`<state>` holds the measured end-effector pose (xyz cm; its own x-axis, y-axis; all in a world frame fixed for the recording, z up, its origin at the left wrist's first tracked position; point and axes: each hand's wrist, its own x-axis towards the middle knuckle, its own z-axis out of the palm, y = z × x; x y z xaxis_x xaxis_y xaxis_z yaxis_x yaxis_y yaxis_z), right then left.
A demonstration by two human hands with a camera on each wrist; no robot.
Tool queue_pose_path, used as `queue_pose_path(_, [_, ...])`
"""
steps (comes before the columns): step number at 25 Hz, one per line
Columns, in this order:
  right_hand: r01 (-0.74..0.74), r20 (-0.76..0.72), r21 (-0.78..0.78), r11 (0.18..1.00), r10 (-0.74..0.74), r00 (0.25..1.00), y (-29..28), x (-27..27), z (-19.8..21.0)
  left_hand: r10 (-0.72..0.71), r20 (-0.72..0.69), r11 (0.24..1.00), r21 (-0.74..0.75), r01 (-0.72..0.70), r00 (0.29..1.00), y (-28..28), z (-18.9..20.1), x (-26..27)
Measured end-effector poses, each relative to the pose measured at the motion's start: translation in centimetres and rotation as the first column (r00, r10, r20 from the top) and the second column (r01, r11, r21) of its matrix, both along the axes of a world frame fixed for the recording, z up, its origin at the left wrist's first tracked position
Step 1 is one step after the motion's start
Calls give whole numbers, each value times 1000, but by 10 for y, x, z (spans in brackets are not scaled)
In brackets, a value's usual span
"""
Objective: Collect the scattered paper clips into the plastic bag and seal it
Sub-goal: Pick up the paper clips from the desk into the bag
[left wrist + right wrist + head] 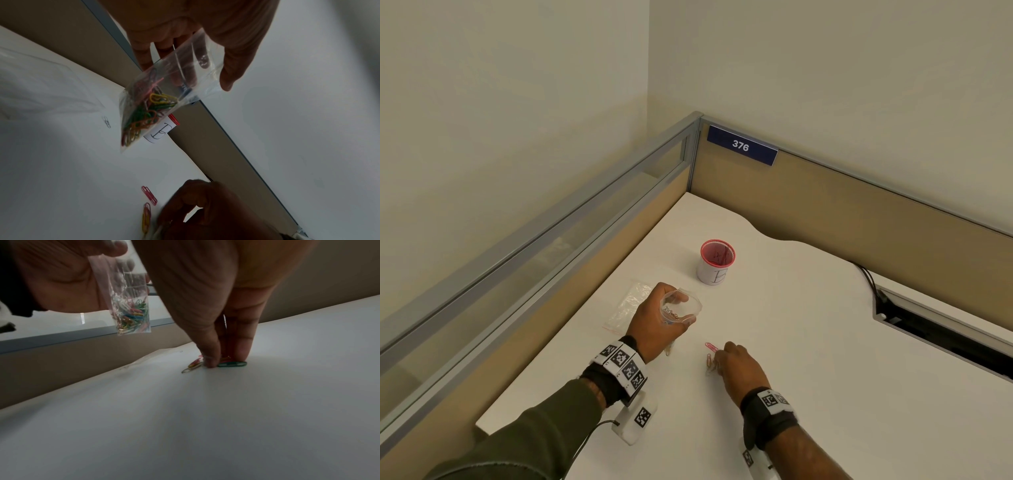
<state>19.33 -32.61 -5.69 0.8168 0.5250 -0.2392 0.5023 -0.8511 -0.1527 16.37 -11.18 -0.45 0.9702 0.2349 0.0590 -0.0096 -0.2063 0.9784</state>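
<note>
My left hand [683, 310] holds a small clear plastic bag [698, 304] above the white desk, its mouth spread open. Several coloured paper clips lie in the bottom of the bag [144, 113] [131, 316]. My right hand [736, 363] reaches down to the desk to the right of the bag. Its thumb and fingertips [242, 352] pinch a green paper clip [232, 364] that lies flat on the surface. A pink clip [711, 346] [149, 196] and a yellow-orange clip [709, 361] [146, 217] lie loose just left of those fingers.
A red mesh cup [717, 262] with a white label stands behind the hands. A second clear bag [628, 305] lies flat on the desk at the left, a silver clip [107, 121] near it. Partition walls close the left and back; a cable slot [945, 329] opens at the right.
</note>
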Motion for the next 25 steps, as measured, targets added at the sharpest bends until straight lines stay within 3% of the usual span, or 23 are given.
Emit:
queue_pose_path(12, [135,-126,44,990,-129,984,10,8,-2,4,-15,1000,12,-4,1000,-3,1,0])
queue_pose_path(19, [151,-30,30,988,-150,988,22,0,-3,-15,-26,999,32,16,1000,-6,1,2])
queue_pose_path(25, [231,-80,41,972,-228,970,18,15,-1,2,-29,1000,18,-2,1000,2,0,-1])
